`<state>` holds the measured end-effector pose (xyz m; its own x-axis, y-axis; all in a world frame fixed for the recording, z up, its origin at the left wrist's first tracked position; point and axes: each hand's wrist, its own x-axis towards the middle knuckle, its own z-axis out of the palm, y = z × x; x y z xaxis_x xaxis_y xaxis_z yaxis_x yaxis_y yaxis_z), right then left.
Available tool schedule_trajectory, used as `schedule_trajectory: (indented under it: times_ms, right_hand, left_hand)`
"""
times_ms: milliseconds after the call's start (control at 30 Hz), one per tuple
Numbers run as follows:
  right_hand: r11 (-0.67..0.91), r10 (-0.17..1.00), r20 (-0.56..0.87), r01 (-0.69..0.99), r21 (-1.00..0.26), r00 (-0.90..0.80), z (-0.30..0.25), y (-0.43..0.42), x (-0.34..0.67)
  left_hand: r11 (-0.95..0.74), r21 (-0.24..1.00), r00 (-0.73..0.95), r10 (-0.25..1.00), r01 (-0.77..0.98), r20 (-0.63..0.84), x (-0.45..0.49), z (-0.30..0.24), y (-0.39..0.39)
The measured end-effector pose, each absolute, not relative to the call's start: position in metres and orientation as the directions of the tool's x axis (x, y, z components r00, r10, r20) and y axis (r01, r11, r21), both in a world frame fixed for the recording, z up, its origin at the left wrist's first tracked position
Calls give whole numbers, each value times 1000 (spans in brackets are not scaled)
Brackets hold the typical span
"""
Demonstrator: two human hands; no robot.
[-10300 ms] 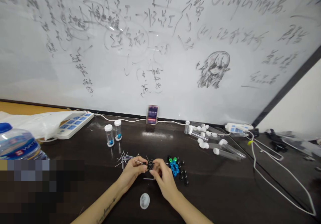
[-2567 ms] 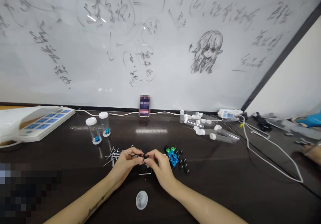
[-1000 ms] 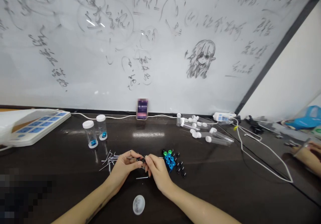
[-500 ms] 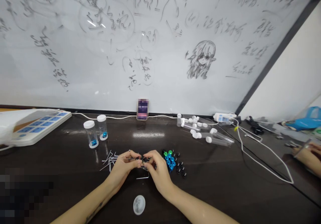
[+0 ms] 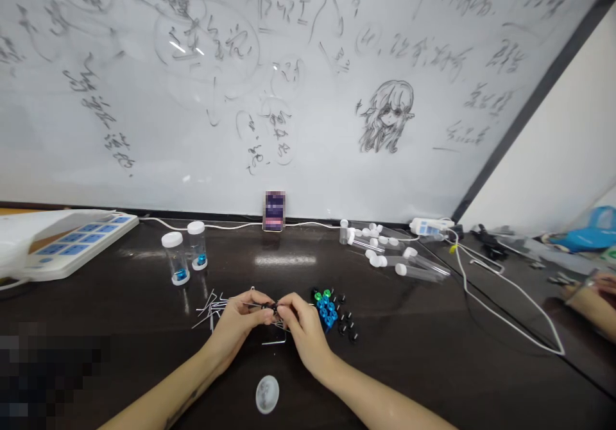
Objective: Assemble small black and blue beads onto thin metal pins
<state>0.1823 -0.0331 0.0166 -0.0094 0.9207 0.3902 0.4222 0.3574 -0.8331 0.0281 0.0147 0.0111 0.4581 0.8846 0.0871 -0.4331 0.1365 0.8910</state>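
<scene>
Both hands meet over the dark table. My left hand pinches a thin metal hex key, its shaft pointing left. My right hand pinches a small black knob at the key's tip. Several more hex keys lie scattered just left of my left hand, and one lies under the hands. A cluster of blue, green and black knobs sits just right of my right hand.
Two capped vials with blue pieces stand at back left. Empty capped tubes lie at back right. A white lid lies near me. A power strip, white cables and another person's hand are at the sides.
My fingers have shifted slightly around the small black knob and the key; the hands stay in the same place. The view has barely moved.
</scene>
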Motion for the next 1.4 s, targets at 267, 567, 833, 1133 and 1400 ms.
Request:
schedule_trajectory:
  times_ms: [267,567,833,1133,1400]
  right_hand:
    - [419,882,470,383,-823,44,18,-36,181]
    - [290,950,313,351,-890,8,17,-34,182]
    - [389,906,424,379,-840,8,21,-34,181]
    - [320,921,386,468,-824,49,19,-33,182]
    - [436,863,505,462,-772,29,23,-35,181]
  left_hand:
    - [151,896,435,899,-418,52,27,9,16]
    - [148,894,458,886,-422,70,27,7,15]
    - [132,890,421,904,-436,72,26,6,18]
    - [127,896,423,903,-425,73,27,7,17]
    - [121,886,389,918,-448,71,26,9,18]
